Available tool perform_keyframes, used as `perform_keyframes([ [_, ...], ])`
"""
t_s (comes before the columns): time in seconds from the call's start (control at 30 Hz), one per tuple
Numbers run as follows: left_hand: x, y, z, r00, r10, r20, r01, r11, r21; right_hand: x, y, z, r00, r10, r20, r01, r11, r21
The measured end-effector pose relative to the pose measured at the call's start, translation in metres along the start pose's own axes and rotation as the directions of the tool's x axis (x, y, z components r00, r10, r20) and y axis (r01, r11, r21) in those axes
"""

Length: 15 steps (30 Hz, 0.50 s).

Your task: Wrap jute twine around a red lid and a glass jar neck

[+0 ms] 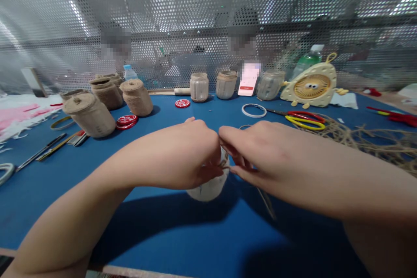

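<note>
My left hand [185, 153] and my right hand [260, 153] meet above a pale glass jar [208, 191] lying near the middle of the blue mat [163, 221]. My left fingers curl around the jar's upper end, which my hands mostly hide. My right fingertips pinch a thin twine strand [224, 165] at the jar. Another thin strand [267, 203] hangs below my right hand, though its link to the pinched twine is unclear.
Burlap-covered jars [89, 116] stand at the left, with red caps [127, 121] nearby. Twine-topped jars [199, 87] line the back beside a phone [248, 80]. Yellow-red scissors [304, 120] and loose twine [358, 143] lie right, below a small fan [312, 84].
</note>
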<state>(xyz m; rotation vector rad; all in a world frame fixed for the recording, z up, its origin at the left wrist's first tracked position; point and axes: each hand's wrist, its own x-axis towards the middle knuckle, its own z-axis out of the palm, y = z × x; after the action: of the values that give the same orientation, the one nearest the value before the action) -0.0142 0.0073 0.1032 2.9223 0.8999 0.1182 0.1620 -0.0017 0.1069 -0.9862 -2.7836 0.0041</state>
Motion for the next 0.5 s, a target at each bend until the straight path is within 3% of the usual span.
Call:
perform_keyframes([
  [0.23, 0.002, -0.005, 0.0, 0.998, -0.054, -0.036, 0.052, 0.997, -0.052, 0.001, 0.001, 0.001, 1.0, 0.026, 0.014, -0.026, 0.999, -0.023],
  [0.5, 0.014, -0.031, 0.001, 0.978, -0.163, -0.13, 0.147, 0.981, -0.124, 0.013, 0.007, 0.002, 0.993, 0.079, -0.092, -0.088, 0.991, -0.098],
])
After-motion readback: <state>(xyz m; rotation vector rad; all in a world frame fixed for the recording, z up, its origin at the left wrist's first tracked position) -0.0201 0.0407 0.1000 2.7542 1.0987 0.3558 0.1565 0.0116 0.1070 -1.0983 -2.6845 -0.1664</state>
